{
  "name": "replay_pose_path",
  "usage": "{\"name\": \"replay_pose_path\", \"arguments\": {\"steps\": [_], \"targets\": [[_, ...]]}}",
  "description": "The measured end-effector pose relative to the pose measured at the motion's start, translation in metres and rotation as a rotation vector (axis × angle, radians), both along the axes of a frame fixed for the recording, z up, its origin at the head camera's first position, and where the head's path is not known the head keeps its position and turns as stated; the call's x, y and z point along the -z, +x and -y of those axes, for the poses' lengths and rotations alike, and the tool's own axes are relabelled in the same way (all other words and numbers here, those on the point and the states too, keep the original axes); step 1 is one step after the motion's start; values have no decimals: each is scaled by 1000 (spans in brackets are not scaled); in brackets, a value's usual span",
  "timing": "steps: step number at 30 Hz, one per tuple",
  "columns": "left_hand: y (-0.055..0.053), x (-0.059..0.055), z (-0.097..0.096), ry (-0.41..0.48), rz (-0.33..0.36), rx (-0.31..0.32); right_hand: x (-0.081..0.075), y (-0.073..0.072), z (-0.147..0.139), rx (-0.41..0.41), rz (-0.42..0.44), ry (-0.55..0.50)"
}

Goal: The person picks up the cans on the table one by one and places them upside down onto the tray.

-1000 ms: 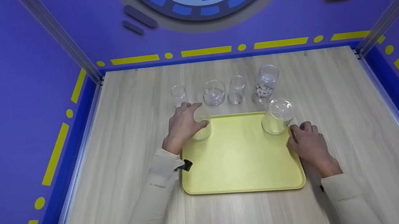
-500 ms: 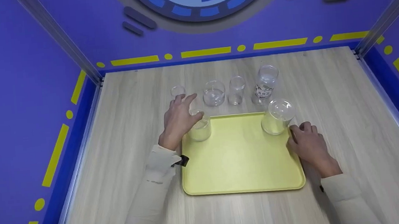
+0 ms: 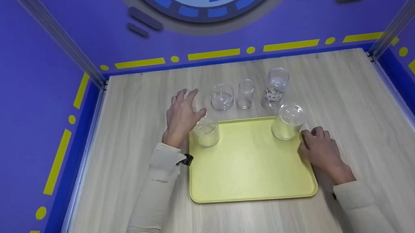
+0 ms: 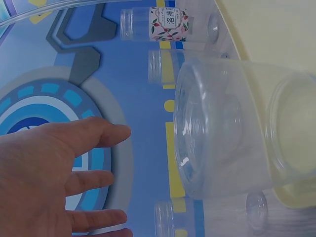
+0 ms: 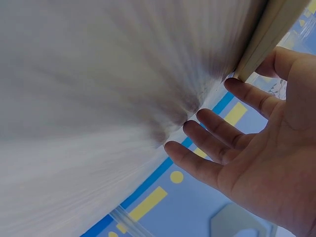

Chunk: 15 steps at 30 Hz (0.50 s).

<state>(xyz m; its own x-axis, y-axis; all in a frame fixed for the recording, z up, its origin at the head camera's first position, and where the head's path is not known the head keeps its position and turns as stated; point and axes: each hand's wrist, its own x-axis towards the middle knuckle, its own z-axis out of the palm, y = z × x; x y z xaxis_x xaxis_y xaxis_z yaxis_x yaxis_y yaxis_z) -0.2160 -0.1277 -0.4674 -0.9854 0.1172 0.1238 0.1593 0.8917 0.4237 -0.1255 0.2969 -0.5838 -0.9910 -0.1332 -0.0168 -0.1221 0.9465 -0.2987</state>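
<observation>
My left hand (image 3: 181, 115) hovers at the back left with thumb and fingers spread around a small clear glass jar (image 4: 165, 219), which the hand mostly hides in the head view. Just below the thumb, a wide clear glass (image 3: 208, 135) stands on the back left corner of the yellow tray (image 3: 253, 172). Another large clear glass (image 3: 288, 122) occupies the back right corner. Beside the tray's right edge is my right hand (image 3: 321, 149); its thumb and index finger touch the rim, and its other fingertips (image 5: 174, 148) rest on the table.
Behind the tray stand a short wide glass (image 3: 223, 99), a slim glass jar (image 3: 246, 95) and a taller jar with a printed label (image 3: 274, 93). Blue-purple panels (image 3: 260, 33) wall the wooden table (image 3: 131, 100) at the back and both sides.
My left hand has let go of the wide glass on the tray's back left corner and moved back and left to the small jar. The right hand has stayed put.
</observation>
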Motion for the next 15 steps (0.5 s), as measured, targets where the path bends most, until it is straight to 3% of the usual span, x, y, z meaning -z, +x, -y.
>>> {"name": "replay_pose_path", "arguments": {"steps": [15], "targets": [[-25, 10, 10, -24, 13, -48, 3, 0, -1, 4, -10, -17]]}}
